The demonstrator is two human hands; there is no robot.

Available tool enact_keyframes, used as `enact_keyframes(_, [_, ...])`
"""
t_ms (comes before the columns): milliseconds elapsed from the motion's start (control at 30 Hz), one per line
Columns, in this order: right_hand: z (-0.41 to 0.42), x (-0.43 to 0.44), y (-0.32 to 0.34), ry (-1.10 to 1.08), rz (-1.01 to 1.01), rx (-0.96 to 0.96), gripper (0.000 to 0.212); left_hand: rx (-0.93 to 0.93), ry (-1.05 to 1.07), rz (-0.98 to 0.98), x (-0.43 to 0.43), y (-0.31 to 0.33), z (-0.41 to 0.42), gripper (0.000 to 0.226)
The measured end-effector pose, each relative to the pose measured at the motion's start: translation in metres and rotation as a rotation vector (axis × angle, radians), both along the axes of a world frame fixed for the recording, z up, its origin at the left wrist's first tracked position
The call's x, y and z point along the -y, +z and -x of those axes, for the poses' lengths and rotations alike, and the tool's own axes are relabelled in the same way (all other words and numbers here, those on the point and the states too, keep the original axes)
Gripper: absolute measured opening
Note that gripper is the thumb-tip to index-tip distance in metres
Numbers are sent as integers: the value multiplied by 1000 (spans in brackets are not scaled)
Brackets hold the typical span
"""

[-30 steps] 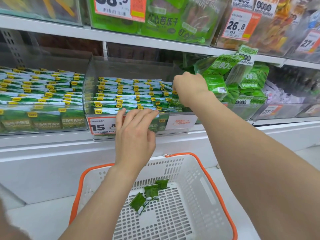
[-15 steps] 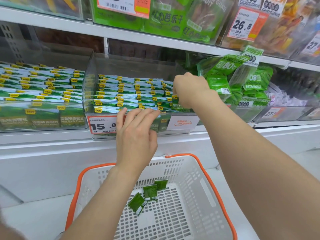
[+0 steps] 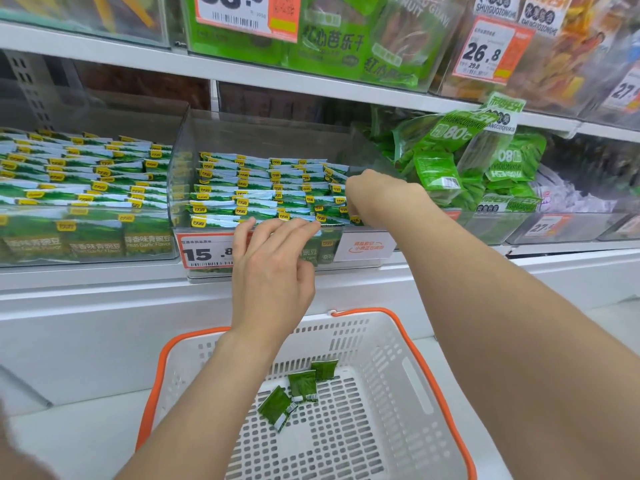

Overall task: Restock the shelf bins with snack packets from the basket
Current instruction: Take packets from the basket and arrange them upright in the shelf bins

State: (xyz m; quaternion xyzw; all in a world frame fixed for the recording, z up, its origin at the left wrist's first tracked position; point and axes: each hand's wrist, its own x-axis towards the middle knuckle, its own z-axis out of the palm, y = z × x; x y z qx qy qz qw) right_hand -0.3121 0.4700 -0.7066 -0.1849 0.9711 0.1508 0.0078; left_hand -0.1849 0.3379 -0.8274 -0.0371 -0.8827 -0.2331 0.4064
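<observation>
Below the middle bin (image 3: 180, 174), in the white orange-rimmed basket (image 3: 388, 341): three loose green packets (image 3: 302, 386), close together, bare grid all round. At that bin's front edge, left hand (image 3: 273, 271) nearly flat, tips on the front row of stacked packets (image 3: 256, 192); at its right end, right hand (image 3: 381, 195) curled down among them, any hold hidden. On its front, price tag (image 3: 204, 252) reading "15.8"; beside it, on the left bin (image 3: 147, 244), "Peas Garlic Flavor".

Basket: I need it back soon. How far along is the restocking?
Nearly done. The middle bin already holds tight rows of packets. The left hand touches the front row; the right hand works at its right end, grip hidden. Three loose packets remain in the basket.
</observation>
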Motion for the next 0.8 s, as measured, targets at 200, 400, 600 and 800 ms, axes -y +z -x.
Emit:
enact_keyframes(200, [8, -5, -5, 2, 121, -3, 32, -4, -22, -4, 0, 0, 1, 51])
enact_keyframes(400, [15, -19, -13, -42, 466, -61, 35, -1, -32, -9, -1, -1, -1, 52])
enact_keyframes(600, [-55, -20, -69, 159, 1075, -751, 21, -58, -9, -58, -11, -9, -15, 51])
enact_keyframes(800, [-101, -31, -172, 110, 1123, -372, 20, 132, -86, -30, -20, -93, -27, 25])
